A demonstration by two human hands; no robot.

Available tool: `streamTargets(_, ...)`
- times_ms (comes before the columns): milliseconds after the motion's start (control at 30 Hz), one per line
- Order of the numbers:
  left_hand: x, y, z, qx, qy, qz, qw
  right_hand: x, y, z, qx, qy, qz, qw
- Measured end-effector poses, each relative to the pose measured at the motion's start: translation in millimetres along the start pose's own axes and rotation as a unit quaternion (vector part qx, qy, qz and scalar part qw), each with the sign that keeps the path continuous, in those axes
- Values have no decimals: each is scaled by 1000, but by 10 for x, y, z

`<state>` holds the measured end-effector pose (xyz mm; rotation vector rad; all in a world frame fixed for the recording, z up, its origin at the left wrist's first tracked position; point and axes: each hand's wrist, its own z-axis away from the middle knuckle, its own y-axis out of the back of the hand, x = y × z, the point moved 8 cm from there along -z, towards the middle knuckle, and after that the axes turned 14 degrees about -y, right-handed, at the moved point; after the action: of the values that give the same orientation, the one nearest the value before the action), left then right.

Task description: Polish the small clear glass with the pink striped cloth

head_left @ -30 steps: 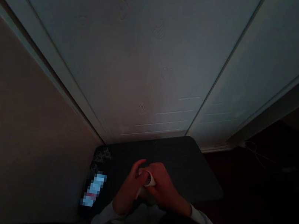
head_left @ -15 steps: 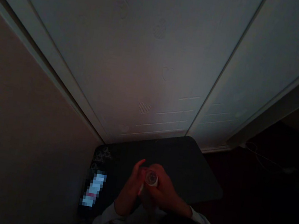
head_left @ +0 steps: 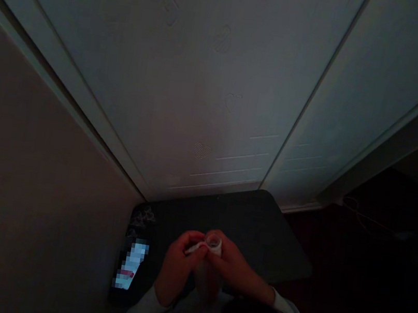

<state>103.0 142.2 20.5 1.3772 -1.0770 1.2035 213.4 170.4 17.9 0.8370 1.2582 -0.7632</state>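
In dim light, my right hand point(head_left: 228, 261) is closed around a small round container point(head_left: 214, 241), whose clear circular rim faces up toward me. Something pale wraps the container just below that rim. Beside it, my left hand point(head_left: 177, 264) pinches a whitish strip point(head_left: 194, 249) between thumb and fingers. The strip reaches to the container's side; whether it is paper, cloth or film I cannot tell. Both hands are close together above a dark table point(head_left: 267, 238). The container's lower part is hidden by my fingers and the dark.
A lit phone point(head_left: 131, 265), its screen blurred out, lies at the table's left end. Small clear looped things point(head_left: 145, 216) are behind it. White panels point(head_left: 189, 80) with embossed hearts rise behind the table. A white cable point(head_left: 364, 219) lies on the right.
My left hand has moved a little left, its raised fingers now curled into a pinch on the whitish strip. My right hand still holds the container, with its rim tilted slightly differently.
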Motion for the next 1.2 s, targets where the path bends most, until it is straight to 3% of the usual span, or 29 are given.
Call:
streamTargets(267, 229, -34, 30, -31, -112, -78, 990, -66, 44, 37, 9, 91, 75, 993)
streamTargets(600, 337, -73, 42, -51, -178, -146, 972, 38, 40, 22, -11, 86, 84, 993)
streamTargets(1200, 319, -34, 47, -21, -137, -120, 983, 42, 37, 39, -1, 93, 74, 993)
